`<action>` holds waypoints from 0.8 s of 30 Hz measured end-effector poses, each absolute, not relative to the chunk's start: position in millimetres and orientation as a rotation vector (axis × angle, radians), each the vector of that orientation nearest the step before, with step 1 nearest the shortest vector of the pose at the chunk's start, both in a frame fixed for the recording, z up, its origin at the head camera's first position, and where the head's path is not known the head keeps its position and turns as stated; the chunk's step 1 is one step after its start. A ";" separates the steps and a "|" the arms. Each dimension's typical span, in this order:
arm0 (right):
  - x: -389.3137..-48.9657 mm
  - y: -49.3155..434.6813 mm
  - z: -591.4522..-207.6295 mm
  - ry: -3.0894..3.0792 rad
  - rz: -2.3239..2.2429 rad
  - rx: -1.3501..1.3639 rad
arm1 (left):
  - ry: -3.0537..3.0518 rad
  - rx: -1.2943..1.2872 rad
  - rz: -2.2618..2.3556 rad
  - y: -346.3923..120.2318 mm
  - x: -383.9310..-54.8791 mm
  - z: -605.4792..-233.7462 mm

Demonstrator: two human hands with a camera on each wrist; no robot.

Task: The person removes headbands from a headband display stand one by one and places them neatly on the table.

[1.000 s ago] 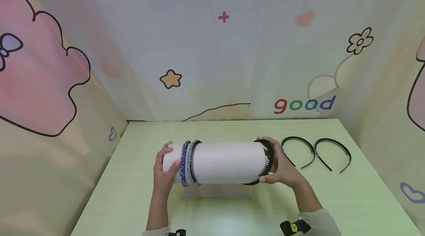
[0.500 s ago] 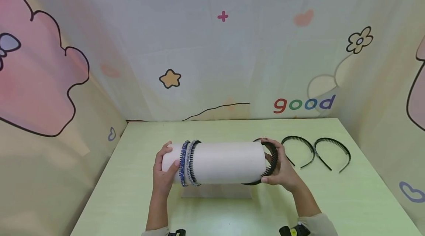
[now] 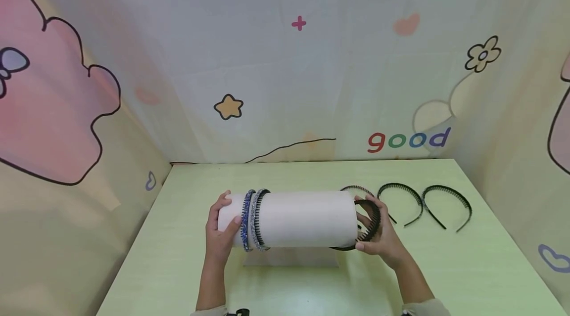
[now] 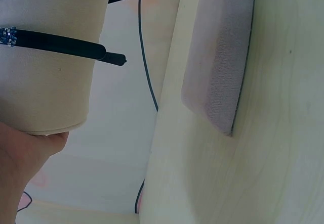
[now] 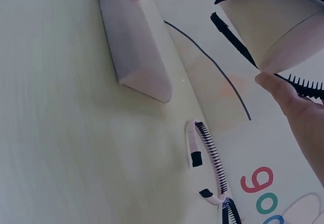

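Note:
A white padded cylinder (image 3: 307,219) lies sideways on a low grey base (image 3: 291,256). My left hand (image 3: 219,237) grips its left end, thumb in front near a blue glitter headband (image 3: 246,219). Right beside that one, a silver glitter headband (image 3: 256,219) with black teeth also rings the cylinder. At the opposite end my right hand (image 3: 385,237) pinches a black toothed headband (image 3: 374,219), thumb at the front and fingers inside. This headband bows out past the cylinder's end, and one black tip (image 5: 223,24) extends beside the cylinder in the right wrist view.
Behind the right hand lies a partly hidden headband (image 3: 356,187), whose pale outer side shows in the right wrist view. Two more dark toothed headbands, one (image 3: 403,187) and another (image 3: 450,190), lie at the table's (image 3: 472,266) right. A printed curtain (image 3: 276,59) encloses the table's back and sides.
My right hand has drawn the black headband rightward, off the cylinder's end, and lowered it slightly. A headband behind that hand has come into view. My left hand stays on the cylinder.

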State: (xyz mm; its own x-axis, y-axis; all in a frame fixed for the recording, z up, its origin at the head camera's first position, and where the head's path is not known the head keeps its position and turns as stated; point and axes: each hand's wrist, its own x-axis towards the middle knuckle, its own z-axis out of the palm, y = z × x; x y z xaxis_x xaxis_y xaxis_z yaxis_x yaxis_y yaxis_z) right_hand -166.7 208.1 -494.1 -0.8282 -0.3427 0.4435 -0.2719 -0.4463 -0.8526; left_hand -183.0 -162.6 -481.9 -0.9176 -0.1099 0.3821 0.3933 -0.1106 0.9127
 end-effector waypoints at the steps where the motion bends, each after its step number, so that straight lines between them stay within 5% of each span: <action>1: -165.5 208.4 -495.5 1.635 -2.480 -0.916 | -1.833 -0.308 -2.095 -162.4 -182.8 -482.4; 11: -154.7 211.6 -502.5 1.716 -2.555 -0.810 | -1.831 -0.318 -2.091 -162.5 -183.7 -481.0; 24: -135.2 216.6 -517.9 2.216 -2.521 -0.309 | -1.832 -0.315 -2.098 -161.6 -181.8 -479.3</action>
State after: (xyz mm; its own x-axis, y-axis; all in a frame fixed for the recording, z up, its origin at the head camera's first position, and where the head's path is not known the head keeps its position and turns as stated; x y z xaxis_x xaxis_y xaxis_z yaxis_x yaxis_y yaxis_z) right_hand -135.2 216.6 -517.9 -0.9572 0.0508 0.2849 -0.2890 -0.1205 -0.9497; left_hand -181.8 -161.6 -479.3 -0.9188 -0.1055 0.3803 0.3911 -0.1134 0.9133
